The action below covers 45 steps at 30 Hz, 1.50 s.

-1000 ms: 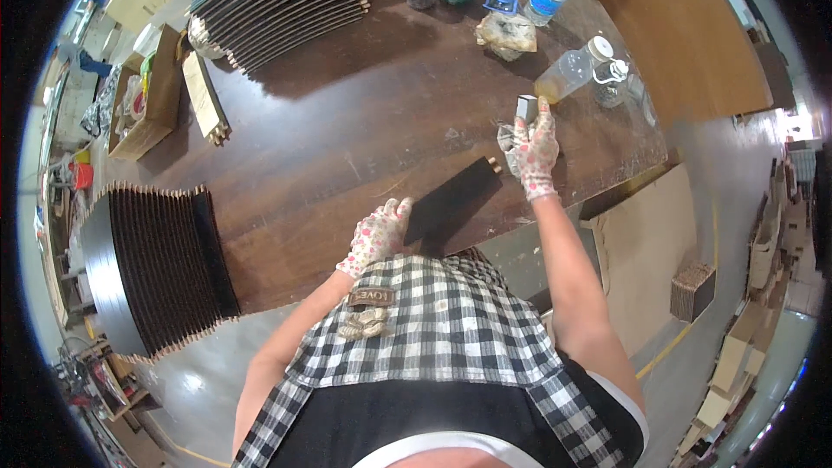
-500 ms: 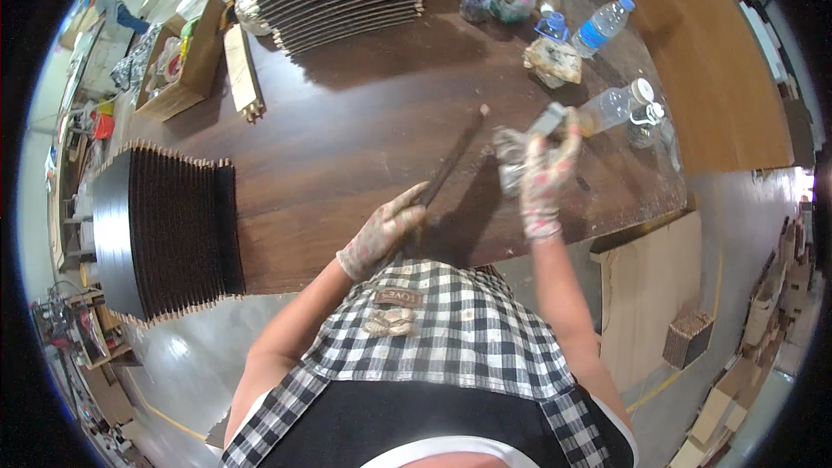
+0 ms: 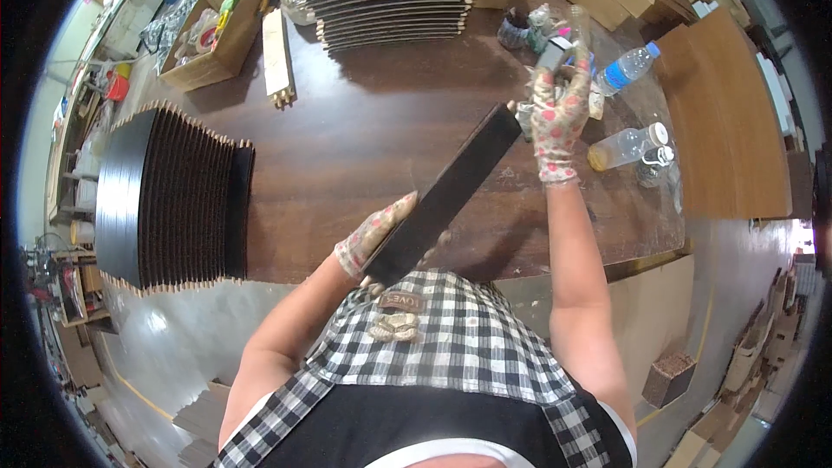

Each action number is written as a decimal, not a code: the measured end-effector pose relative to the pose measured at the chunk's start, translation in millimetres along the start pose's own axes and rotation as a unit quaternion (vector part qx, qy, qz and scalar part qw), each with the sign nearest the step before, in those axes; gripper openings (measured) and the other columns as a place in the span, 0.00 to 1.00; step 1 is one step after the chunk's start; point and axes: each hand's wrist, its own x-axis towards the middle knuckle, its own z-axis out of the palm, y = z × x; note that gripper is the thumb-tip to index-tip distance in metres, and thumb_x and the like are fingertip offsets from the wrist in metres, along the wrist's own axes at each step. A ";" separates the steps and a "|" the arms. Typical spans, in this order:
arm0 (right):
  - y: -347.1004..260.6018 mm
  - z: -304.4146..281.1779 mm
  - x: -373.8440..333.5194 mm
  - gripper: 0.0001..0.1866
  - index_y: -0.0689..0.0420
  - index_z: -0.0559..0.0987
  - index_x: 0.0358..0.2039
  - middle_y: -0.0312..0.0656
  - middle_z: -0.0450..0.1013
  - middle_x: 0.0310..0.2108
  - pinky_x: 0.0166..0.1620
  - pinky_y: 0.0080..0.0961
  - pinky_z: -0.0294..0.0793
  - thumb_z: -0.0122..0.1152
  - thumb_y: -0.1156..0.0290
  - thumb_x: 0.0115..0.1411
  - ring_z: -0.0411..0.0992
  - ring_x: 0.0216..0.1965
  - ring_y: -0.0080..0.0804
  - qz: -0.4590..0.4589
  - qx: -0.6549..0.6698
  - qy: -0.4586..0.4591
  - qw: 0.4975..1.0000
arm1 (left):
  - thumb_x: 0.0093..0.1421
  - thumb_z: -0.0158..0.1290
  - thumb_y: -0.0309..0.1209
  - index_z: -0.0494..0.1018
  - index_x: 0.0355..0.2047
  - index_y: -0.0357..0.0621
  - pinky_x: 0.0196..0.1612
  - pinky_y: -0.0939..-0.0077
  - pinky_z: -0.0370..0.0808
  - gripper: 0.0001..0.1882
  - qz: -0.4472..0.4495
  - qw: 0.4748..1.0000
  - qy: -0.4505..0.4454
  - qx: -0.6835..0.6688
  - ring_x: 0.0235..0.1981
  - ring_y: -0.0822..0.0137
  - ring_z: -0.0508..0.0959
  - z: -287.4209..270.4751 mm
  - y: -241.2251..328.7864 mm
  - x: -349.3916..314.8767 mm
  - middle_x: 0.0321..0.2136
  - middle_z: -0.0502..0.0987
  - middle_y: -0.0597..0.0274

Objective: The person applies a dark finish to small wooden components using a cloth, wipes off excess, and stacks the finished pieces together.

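Note:
My left hand (image 3: 377, 230), in a spotted white glove, grips the lower part of a black wooden slat (image 3: 451, 191). The slat slants up to the right, broad face showing, with pale wooden pegs at its ends. Just beyond its upper end my right hand (image 3: 559, 121), gloved alike, is raised with its fingers closed around a small grey block (image 3: 555, 54). Behind that hand, partly hidden, are small bottles and a lumpy pale item.
Stacks of black slats stand at the left (image 3: 173, 199) and far side (image 3: 390, 0) of the brown table (image 3: 347, 139). Beside the far stack are pale wood strips (image 3: 276, 56) and an open carton (image 3: 212, 61). Plastic bottles (image 3: 628, 69) stand at the right.
The slat has turned from its narrow edge to its broad black face. My right hand, still with the grey block, has moved farther away from me.

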 end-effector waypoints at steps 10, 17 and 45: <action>-128.1 43.9 -168.6 0.34 0.66 0.63 0.59 0.57 0.70 0.51 0.52 0.37 0.77 0.66 0.70 0.55 0.73 0.51 0.49 -0.140 0.277 -0.296 0.903 | 0.68 0.43 0.50 0.64 0.57 0.41 0.38 0.68 0.83 0.28 0.142 0.976 0.138 -0.091 0.35 0.62 0.81 -3.6 31.2 29.2 0.42 0.77 0.52; -74.4 -18.9 -118.5 0.32 0.60 0.60 0.65 0.45 0.63 0.58 0.53 0.26 0.72 0.56 0.66 0.63 0.69 0.53 0.32 0.188 0.176 -0.136 0.957 | 0.60 0.56 0.43 0.61 0.63 0.39 0.57 0.64 0.67 0.35 0.275 0.702 0.350 0.556 0.49 0.57 0.72 -31.4 53.5 -51.5 0.47 0.73 0.51; -19.0 -21.1 -149.9 0.21 0.67 0.72 0.54 0.41 0.74 0.45 0.48 0.22 0.70 0.59 0.71 0.62 0.70 0.43 0.25 0.368 0.114 -0.216 0.897 | 0.58 0.46 0.25 0.71 0.55 0.54 0.41 0.55 0.74 0.24 0.021 0.236 0.643 0.729 0.41 0.50 0.73 -174.6 -12.9 -180.3 0.47 0.71 0.56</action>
